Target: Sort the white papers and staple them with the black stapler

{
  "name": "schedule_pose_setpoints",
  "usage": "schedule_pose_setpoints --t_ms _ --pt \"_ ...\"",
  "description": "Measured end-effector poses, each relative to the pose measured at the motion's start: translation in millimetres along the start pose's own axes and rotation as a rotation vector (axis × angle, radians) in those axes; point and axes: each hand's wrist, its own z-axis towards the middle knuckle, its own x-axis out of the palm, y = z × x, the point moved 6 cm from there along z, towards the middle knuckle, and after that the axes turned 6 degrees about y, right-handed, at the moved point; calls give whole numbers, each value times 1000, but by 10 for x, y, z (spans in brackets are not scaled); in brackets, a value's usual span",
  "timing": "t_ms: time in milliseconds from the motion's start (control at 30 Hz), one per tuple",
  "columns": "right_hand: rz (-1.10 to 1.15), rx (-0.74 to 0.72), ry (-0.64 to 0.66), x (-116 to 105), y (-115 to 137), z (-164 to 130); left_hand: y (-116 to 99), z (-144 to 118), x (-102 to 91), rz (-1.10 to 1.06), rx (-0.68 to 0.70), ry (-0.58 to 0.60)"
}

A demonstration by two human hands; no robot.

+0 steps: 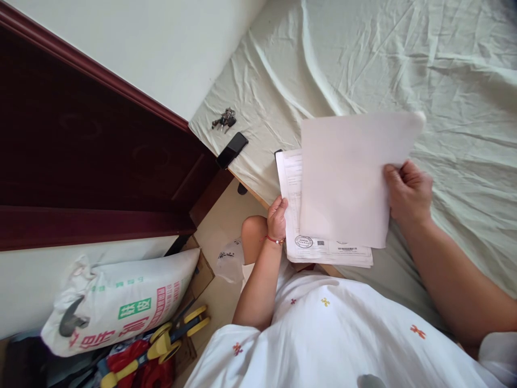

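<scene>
— What sort of room is this?

— A bedroom corner: a dark red wooden headboard (81,161) against a white wall on the left, and a bed (404,64) under a wrinkled pale green sheet filling the right and far side.

— Start at the left. What is down there?

— On the floor, near left, a white sack (121,302) lies on its side with a green label and large red Chinese characters; the print is turned sideways and I cannot read it. Just beside it are yellow-handled clamps (177,331) on a heap of red things.

— And on the bed?

— At its far left corner, a bunch of keys (224,119), and near them a black phone (232,150) at the mattress edge.

— The hands?

— The left hand (277,218), a red cord at the wrist, has its fingers closed on the left edge of a stack of printed papers (329,250). Those sheets carry a round stamp, a small code square and a barcode along the near margin; the text is too small to read.

— And the other?

— The right hand (407,191) pinches the right edge of a blank white sheet (343,178), lifted over the stack and covering most of it, above the bed's near edge.
</scene>
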Motion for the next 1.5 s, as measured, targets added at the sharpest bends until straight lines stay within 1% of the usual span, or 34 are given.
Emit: schedule_pose_setpoints --t_ms 67,100,300,400,500,700,867,967,1133,1233,1333,1400,1500 --pt "132 -32 -86 -42 52 14 16 7 -7 -9 -1 -8" --pt "173 -22 -114 -60 71 20 26 11 -11 -12 -3 -6" --pt "276 119 -198 -182 134 64 74 24 -56 8 -10 38" --pt "285 166 -220 -224 111 94 77 26 -70 6 -21 31" --pt "284 180 -229 -243 86 120 63 27 -56 1 -24 27" --pt "287 170 -205 -227 78 120 79 28 -60 -18 -32 30" --pt "316 118 -211 -152 101 60 72 31 -57 -14 -30 29" --pt "298 115 -170 -93 102 29 48 30 -38 -1 -30 21" --pt "209 84 -27 -12 63 -5 25 21 -35 9 -26 -8" --pt "99 124 121 75 -34 -39 16 14 -49 32 -7 -38" --pt "-97 91 258 160 -91 -81 7 18 -48 30 25 -41" --pt "-205 37 274 182 -91 -102 19 25 -50 14 23 -41" --pt "-276 -9 278 216 -70 -133 56 35 -71 7 -3 -57"
